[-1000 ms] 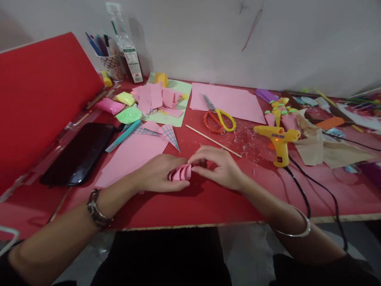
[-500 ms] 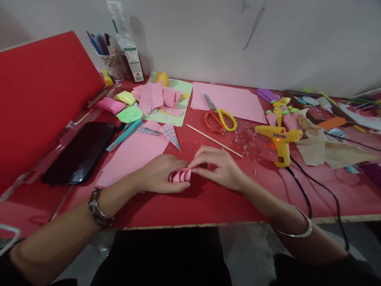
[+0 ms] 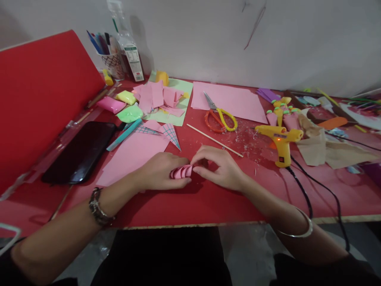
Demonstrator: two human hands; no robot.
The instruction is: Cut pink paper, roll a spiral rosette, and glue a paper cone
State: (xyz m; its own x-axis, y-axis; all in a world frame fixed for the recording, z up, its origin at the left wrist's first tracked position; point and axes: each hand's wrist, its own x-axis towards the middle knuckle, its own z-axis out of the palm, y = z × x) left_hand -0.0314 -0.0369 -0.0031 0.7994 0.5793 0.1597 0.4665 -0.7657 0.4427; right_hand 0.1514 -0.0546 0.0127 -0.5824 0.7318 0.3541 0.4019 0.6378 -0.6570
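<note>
A curled, layered pink paper piece (image 3: pixel 181 172) is held in my left hand (image 3: pixel 162 171), with the thumb along its near side and the fingers behind it. The thumb and fingertips of my right hand (image 3: pixel 222 169) pinch the right end of this paper. Both hands are just above the red tabletop (image 3: pixel 190 210), close to its front edge. Beyond them lies a thin wooden stick (image 3: pixel 214 140). Scissors (image 3: pixel 222 119) with red and yellow handles rest partly on pink sheets (image 3: pixel 235 99). To the left are more pink paper (image 3: pixel 133 159) and a gridded paper cone (image 3: pixel 172 135).
A yellow glue gun (image 3: pixel 281 141) with a lit orange light stands at right, its cord trailing over the front edge. A black phone (image 3: pixel 80 153) lies at left. A pen cup (image 3: pixel 111 65) and a glass bottle (image 3: pixel 131 55) stand against the wall.
The pink paper has turned slightly between my hands, and both hands have shifted a little. My right fingertips stay at its right end. Everything else is the same.
</note>
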